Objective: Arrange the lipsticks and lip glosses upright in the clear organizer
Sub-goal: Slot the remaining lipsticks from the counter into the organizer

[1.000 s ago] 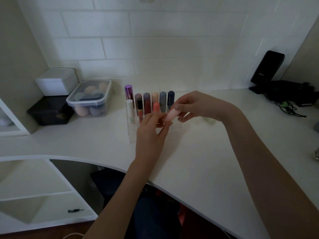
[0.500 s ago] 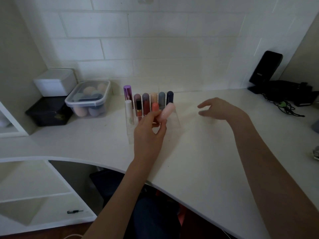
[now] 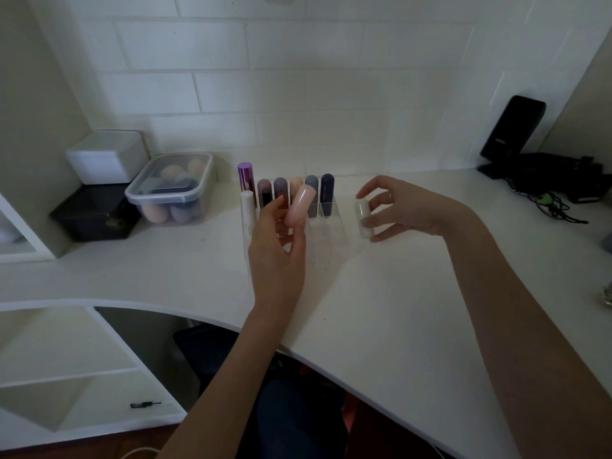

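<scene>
White counter (image 3: 381, 293) fills the middle of the frame, curved front edge running lower left to lower right; tiled wall behind.

Clear organizer (image 3: 326, 231) sits centre frame, near the wall. Back row holds upright tubes: purple lipstick (image 3: 245, 180) tallest at its left end, dark navy tube (image 3: 326, 193) at the right end, several muted ones between. White tube (image 3: 247, 210) stands in front of the purple one. Front compartments toward lower right of the organizer look vacant, though the clear walls are hard to read.

Left hand (image 3: 276, 253) centre frame, grip closed around the lower end of a pale pink lip gloss (image 3: 299, 205), held tilted above the organizer, in front of the back row.

Right hand (image 3: 400, 210) right of centre, thumb and fingers curled round a small white tube (image 3: 363, 218) that lies on the counter just beside the organizer's right wall; contact looks light, lift not yet made.

Judgement on the step: pink gloss goes in next. Bring it vertical before lowering, aim at a free front cell, base first, and release only once seated; a tilted entry risks knocking the back row.

Room: open counter to the right and in front of the organizer. Left is tighter, with the lidded tub of sponges (image 3: 172, 190) and stacked boxes (image 3: 99, 193) near. Black stand and cables (image 3: 543, 173) sit upper right, well apart.
</scene>
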{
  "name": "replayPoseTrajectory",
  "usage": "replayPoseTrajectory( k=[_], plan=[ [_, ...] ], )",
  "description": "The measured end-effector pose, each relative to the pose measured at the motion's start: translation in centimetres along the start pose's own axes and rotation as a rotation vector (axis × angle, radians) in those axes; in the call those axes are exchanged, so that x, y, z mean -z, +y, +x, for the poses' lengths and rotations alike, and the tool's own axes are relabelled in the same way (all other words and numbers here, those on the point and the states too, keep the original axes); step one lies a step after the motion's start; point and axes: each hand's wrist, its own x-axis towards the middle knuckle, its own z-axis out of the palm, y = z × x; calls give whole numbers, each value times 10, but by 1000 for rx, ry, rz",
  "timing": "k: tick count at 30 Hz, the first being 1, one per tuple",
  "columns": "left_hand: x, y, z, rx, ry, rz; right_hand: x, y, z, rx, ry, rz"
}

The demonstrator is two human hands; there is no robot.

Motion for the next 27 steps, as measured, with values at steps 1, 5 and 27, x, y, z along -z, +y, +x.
replayPoseTrajectory(
  k=[1, 5, 27],
  plan=[
    [0, 0, 0, 0, 6, 7, -1, 0, 1, 15, -12, -5],
    [1, -3, 0, -10, 21, 22, -9, 5, 6, 33, 10, -115],
    [3, -1, -2, 27, -13, -22, -17, -3, 12, 75, 76, -375]
  ],
)
